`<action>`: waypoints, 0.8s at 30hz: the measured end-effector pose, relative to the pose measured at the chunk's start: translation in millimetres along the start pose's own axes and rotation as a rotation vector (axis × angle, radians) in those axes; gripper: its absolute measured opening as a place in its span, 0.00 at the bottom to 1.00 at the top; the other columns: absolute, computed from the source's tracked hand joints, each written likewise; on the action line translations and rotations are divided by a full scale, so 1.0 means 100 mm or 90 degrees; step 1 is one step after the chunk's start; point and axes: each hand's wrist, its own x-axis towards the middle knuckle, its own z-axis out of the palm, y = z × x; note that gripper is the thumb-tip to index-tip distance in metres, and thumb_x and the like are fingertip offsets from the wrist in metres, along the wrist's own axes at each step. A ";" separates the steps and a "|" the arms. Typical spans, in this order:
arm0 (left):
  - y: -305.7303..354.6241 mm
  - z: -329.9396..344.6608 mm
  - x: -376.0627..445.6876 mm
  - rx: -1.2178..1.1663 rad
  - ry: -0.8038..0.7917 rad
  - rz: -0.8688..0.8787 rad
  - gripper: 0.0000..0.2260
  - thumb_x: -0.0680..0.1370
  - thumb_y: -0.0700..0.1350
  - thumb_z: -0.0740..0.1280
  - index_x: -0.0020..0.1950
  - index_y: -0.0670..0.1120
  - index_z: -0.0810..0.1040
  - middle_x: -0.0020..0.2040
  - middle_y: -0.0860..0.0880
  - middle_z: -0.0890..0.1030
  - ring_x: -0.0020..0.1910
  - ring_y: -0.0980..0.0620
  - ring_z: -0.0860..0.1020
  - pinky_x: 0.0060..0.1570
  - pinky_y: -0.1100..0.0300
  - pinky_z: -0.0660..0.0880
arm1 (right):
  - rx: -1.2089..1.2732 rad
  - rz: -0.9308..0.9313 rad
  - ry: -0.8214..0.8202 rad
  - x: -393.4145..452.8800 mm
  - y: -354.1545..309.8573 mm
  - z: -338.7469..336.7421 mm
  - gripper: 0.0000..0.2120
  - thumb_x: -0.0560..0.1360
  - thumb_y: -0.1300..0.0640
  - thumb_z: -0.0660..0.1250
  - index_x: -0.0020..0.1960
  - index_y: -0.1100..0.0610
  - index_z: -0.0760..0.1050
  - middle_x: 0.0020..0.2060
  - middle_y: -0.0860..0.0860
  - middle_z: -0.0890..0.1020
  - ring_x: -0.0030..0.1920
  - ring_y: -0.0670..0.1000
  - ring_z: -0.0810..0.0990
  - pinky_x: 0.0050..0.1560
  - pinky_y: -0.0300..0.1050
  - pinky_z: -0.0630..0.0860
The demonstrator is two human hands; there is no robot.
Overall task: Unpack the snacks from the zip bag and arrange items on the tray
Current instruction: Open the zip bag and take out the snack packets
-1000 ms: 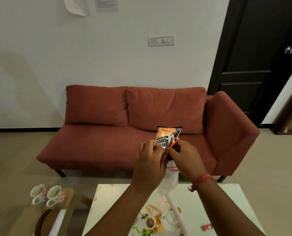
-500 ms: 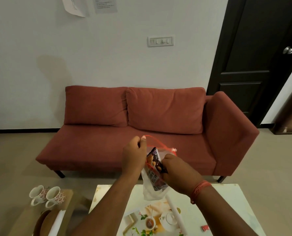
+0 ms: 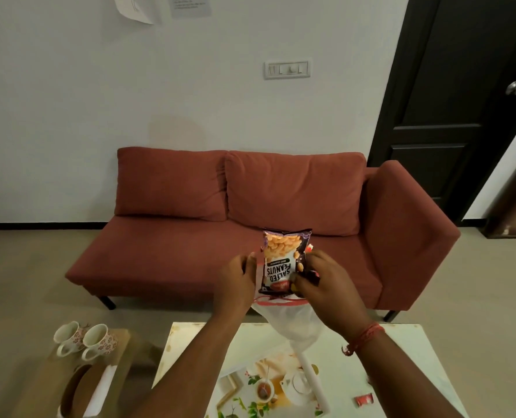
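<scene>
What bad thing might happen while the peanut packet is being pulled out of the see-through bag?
The right hand grips only the lower corner of the salted peanuts packet, so it might slip and fall.

The zip bag hangs in the air, held at its mouth by the left hand; it might drop or swing onto the tray.

Both hands are held beyond the table's far edge, so a dropped packet may hit the floor.
</scene>
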 end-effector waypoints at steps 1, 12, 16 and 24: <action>-0.01 0.00 -0.01 -0.023 -0.008 0.000 0.19 0.82 0.58 0.56 0.40 0.49 0.76 0.35 0.52 0.80 0.35 0.53 0.79 0.32 0.54 0.74 | 0.023 -0.009 0.008 -0.01 0.01 0.00 0.05 0.75 0.57 0.68 0.50 0.51 0.79 0.49 0.41 0.79 0.49 0.41 0.80 0.46 0.32 0.77; -0.20 0.06 -0.14 -0.075 0.014 0.031 0.17 0.82 0.53 0.61 0.34 0.49 0.69 0.26 0.53 0.67 0.26 0.58 0.65 0.29 0.57 0.62 | 0.720 0.136 0.114 -0.06 0.12 0.01 0.12 0.75 0.59 0.68 0.58 0.58 0.81 0.58 0.59 0.83 0.59 0.56 0.82 0.52 0.43 0.80; -0.27 0.11 -0.20 -0.065 0.016 -0.012 0.19 0.82 0.56 0.60 0.33 0.50 0.69 0.27 0.53 0.70 0.25 0.59 0.69 0.27 0.65 0.63 | 0.748 0.163 0.158 -0.05 0.19 0.04 0.11 0.76 0.60 0.67 0.57 0.58 0.82 0.58 0.58 0.83 0.58 0.53 0.82 0.51 0.42 0.80; -0.83 0.11 -0.49 -0.036 -0.015 -0.070 0.12 0.83 0.53 0.58 0.39 0.56 0.69 0.33 0.55 0.75 0.33 0.57 0.75 0.31 0.67 0.71 | 0.521 0.439 0.210 -0.46 1.15 0.45 0.04 0.77 0.60 0.68 0.50 0.59 0.81 0.46 0.51 0.87 0.49 0.52 0.84 0.43 0.38 0.80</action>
